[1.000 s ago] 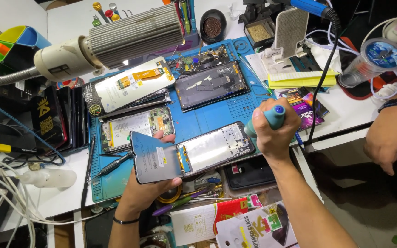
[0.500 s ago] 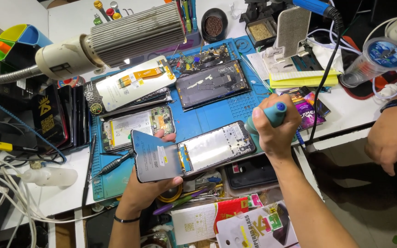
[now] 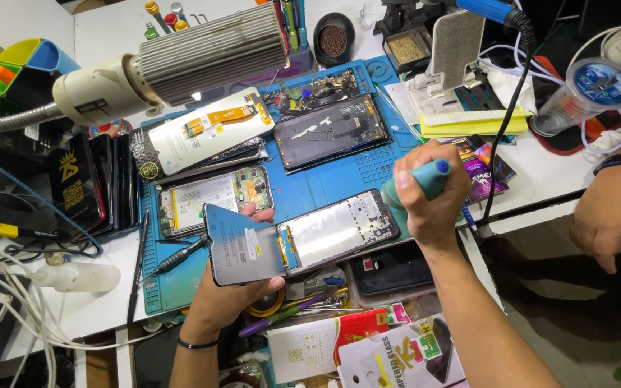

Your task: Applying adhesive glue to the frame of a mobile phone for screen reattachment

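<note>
At frame centre, your left hand [image 3: 235, 287] gripped the lifted phone screen [image 3: 244, 244]; your right hand [image 3: 429, 197] clasped a teal air blower [image 3: 420, 183] beside the open phone frame [image 3: 339, 230].

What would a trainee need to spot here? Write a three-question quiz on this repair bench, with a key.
1. True or false: the left hand holds a grey screen panel lifted from the phone frame.
2. What does the right hand grip? A) tweezers B) a teal air blower C) a soldering iron
3. What colour is the mat under the phones?

Key: 1 true; 2 B; 3 blue.
</note>
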